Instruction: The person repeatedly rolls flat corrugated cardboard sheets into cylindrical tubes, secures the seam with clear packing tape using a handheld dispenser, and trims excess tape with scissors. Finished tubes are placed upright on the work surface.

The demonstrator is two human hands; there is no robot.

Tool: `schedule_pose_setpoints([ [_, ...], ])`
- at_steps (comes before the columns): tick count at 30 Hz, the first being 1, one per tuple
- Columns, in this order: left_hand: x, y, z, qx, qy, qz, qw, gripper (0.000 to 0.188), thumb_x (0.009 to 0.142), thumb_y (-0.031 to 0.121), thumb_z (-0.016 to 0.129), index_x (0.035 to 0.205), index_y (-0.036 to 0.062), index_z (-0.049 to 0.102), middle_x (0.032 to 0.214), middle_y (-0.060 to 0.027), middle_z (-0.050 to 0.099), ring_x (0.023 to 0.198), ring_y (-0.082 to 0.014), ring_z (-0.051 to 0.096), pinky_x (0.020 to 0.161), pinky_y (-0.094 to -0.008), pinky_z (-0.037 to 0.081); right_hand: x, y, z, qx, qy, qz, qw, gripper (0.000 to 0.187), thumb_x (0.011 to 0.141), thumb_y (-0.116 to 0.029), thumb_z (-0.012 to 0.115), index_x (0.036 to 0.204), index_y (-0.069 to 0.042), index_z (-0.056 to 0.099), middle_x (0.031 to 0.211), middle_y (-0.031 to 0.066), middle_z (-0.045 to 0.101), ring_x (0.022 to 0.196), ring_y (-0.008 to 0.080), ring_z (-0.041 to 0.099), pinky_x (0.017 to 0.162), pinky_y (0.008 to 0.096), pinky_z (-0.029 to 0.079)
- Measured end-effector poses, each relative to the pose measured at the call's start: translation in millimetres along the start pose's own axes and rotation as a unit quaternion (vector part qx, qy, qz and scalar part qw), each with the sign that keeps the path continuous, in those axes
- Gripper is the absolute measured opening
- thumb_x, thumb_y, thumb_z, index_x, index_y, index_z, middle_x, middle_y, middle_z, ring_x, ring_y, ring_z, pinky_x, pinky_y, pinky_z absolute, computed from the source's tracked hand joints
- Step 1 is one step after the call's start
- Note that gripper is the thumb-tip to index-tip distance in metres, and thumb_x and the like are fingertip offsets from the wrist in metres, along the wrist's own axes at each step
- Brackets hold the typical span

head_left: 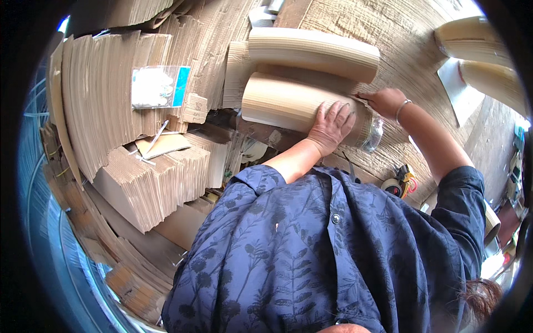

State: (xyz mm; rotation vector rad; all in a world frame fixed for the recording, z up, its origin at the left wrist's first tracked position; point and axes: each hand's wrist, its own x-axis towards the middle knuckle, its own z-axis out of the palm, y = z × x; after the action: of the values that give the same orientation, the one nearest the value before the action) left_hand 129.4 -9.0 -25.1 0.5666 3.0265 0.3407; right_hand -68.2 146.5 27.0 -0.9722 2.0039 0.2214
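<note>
Two tan ribbed rolls, which look like corrugated cardboard, lie side by side on the worktop. My left hand [333,123] rests on top of the near roll [283,102], its fingers stretched over the curved surface. Just beyond that roll's right end is my right hand [387,103], fingers closed in a pinch; a small dark tip shows at the fingers, too small to name. The far roll [313,53] lies behind, untouched. A clear shiny ring, perhaps a roll of tape [373,136], sits against the near roll's right end, below my right hand.
Stacks of cardboard sheets [105,94] fill the left side, with a clear plastic bag [158,87] on them. A yellow and black tool [406,178] lies near my body on the wooden worktop [355,16]. More rolls [474,41] stand at the far right.
</note>
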Motion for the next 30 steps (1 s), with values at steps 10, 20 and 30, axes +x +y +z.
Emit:
schedule_pose_setpoints([
  [10, -1, 1, 1, 0.000, 0.024, 0.006, 1.000, 0.054, 0.086, 0.023, 0.050, 0.138, 0.0106, 0.043, 0.145, -0.0165, 0.037, 0.135, -0.0385, 0.033, 0.107, -0.0653, 0.023, -54, 83, 87, 0.008, 0.119, -0.009, 0.993, 0.038, 0.096, -0.036, 0.051, 0.134, -0.037, 0.055, 0.098, 0.0095, 0.068, 0.089, 0.0284, 0.067, 0.075, 0.0416, 0.054],
  [20, -2, -1, 3, -0.009, 0.018, 0.006, 1.000, 0.055, 0.085, 0.023, 0.050, 0.139, 0.0108, 0.043, 0.147, -0.0159, 0.037, 0.135, -0.0386, 0.034, 0.107, -0.0650, 0.023, 105, 32, 55, 0.371, 0.200, 0.227, 0.878, 0.054, 0.086, -0.027, 0.065, 0.135, -0.011, 0.050, 0.117, 0.0218, 0.065, 0.105, 0.0358, 0.064, 0.086, 0.0443, 0.052],
  [30, -6, 1, 2, 0.034, -0.043, 0.010, 0.998, 0.057, 0.089, 0.026, 0.046, 0.143, 0.0097, 0.038, 0.149, -0.0176, 0.032, 0.138, -0.0390, 0.027, 0.108, -0.0664, 0.018, 134, 11, -10, 0.789, 0.241, 0.114, 0.554, 0.030, 0.085, -0.008, 0.071, 0.114, -0.002, 0.065, 0.077, 0.0030, 0.065, 0.057, 0.0078, 0.055, 0.044, 0.0231, 0.040],
])
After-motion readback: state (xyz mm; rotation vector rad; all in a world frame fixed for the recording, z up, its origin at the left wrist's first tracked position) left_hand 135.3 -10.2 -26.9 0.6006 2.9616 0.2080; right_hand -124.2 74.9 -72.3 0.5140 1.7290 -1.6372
